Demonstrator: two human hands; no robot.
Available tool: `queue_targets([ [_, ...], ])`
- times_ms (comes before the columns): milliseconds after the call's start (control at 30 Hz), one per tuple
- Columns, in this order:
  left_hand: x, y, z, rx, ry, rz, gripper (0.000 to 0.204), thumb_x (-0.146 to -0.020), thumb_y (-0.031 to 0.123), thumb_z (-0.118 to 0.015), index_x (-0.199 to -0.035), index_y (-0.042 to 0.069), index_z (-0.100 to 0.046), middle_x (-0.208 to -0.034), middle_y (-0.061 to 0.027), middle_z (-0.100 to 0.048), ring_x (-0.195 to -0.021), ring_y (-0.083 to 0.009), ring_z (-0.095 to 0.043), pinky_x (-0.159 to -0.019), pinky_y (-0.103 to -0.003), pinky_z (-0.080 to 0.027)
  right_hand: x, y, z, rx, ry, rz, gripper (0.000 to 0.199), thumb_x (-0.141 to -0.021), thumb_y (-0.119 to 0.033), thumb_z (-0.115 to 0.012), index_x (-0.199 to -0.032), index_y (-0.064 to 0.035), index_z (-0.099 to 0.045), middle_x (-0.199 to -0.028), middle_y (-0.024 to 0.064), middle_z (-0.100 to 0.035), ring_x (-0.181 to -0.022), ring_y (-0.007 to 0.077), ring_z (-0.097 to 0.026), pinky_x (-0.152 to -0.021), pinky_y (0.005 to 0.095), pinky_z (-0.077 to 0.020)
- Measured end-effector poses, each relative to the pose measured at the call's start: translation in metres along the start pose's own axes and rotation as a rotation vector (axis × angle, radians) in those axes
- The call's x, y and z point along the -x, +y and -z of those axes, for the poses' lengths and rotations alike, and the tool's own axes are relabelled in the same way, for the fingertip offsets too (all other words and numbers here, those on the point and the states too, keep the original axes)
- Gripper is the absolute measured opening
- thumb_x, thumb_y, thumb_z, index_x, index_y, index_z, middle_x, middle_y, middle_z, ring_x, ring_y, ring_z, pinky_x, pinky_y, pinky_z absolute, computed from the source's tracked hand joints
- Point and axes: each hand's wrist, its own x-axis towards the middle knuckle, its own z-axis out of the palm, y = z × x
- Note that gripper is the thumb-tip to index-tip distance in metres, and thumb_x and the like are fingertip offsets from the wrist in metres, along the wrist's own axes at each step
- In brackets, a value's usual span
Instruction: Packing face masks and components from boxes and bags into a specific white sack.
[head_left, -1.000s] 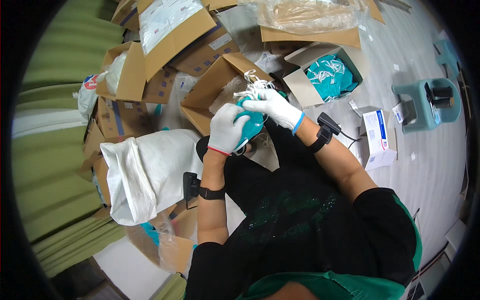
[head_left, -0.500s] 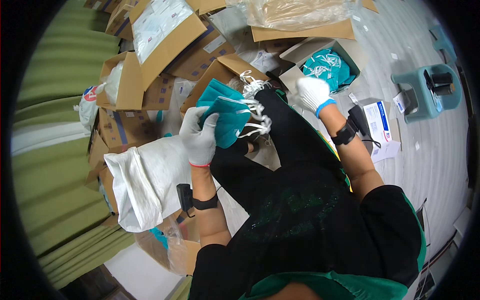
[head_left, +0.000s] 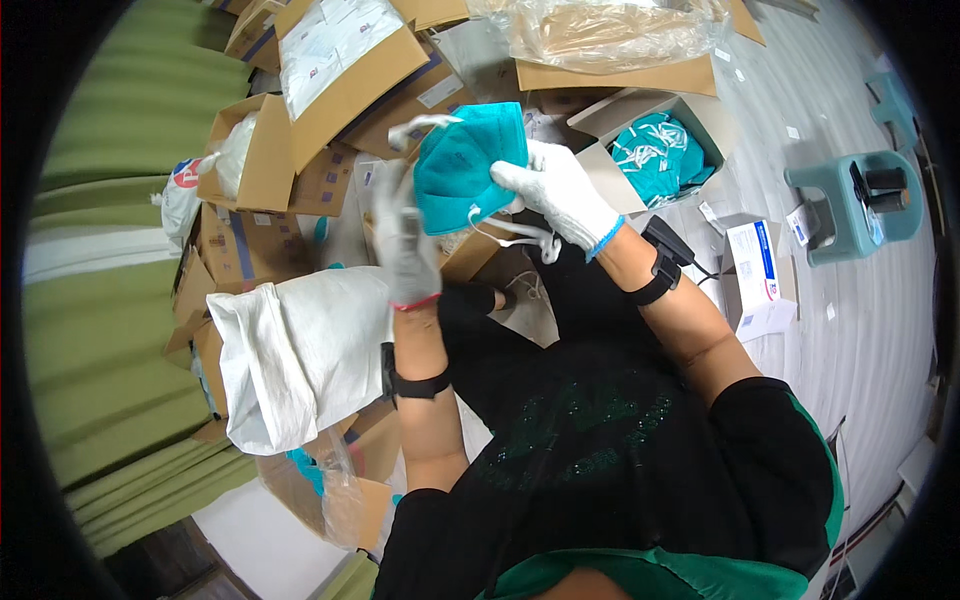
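My right hand (head_left: 562,195), in a white knit glove with a blue cuff, pinches the right side of a teal face mask (head_left: 468,165). Its thumb lies over the front and the other fingers are behind. White straps (head_left: 520,238) dangle below the mask, and another strap (head_left: 428,128) is blurred at its upper left. Close to the mask's left edge is my left hand (head_left: 405,245), gloved with a red cuff; motion smears its fingers, so their grip is unclear. Whether the mask is single or stacked cannot be told.
An open box (head_left: 710,125) holds teal masks with white straps at the upper right. Beside my left forearm lies a white sack (head_left: 300,350). Cartons (head_left: 345,125) crowd the upper left. On the right are a white-and-blue box (head_left: 755,275) and a blue stool (head_left: 850,185).
The teal mask has moved up and right, from my left hand's grip into my right hand's. My right hand has come left from beside the mask box. My left hand is now blurred.
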Motion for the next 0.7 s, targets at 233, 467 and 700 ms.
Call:
queue_targets([
  [233, 0.016, -0.023, -0.025, -0.314, 0.083, 0.172, 0.022, -0.093, 0.011, -0.065, -0.113, 0.001, -0.063, -0.093, -0.0008, -0.067, -0.077, -0.0095, -0.06, -0.07, -0.026, -0.048, 0.007, -0.014, -0.008, 0.123, 0.04, -0.042, 0.017, -0.091, -0.02, -0.068, -0.094, -0.0031, -0.067, -0.074, -0.0005, -0.062, -0.054, 0.0035, -0.048, -0.048, 0.0204, -0.0381],
  [467, 0.018, -0.023, -0.022, -0.311, 0.136, 0.074, 0.015, -0.095, 0.011, -0.063, -0.106, 0.002, -0.066, -0.087, -0.0006, -0.064, -0.072, -0.0087, -0.056, -0.065, -0.026, -0.044, 0.018, -0.025, -0.001, 0.24, -0.108, -0.038, 0.033, -0.084, -0.022, -0.074, -0.108, -0.0033, -0.062, -0.085, 0.0023, -0.062, -0.066, 0.006, -0.055, -0.058, 0.0211, -0.0426],
  [700, 0.02, -0.025, -0.019, -0.364, 0.069, -0.02, 0.018, -0.095, 0.009, -0.063, -0.11, -0.001, -0.065, -0.099, -0.0053, -0.066, -0.091, -0.0155, -0.061, -0.083, -0.03, -0.047, 0.018, -0.014, -0.002, 0.331, 0.309, 0.309, 0.049, -0.077, -0.007, -0.078, -0.121, 0.0002, -0.057, -0.103, 0.0074, -0.066, -0.078, 0.0089, -0.062, -0.071, 0.0251, -0.052],
])
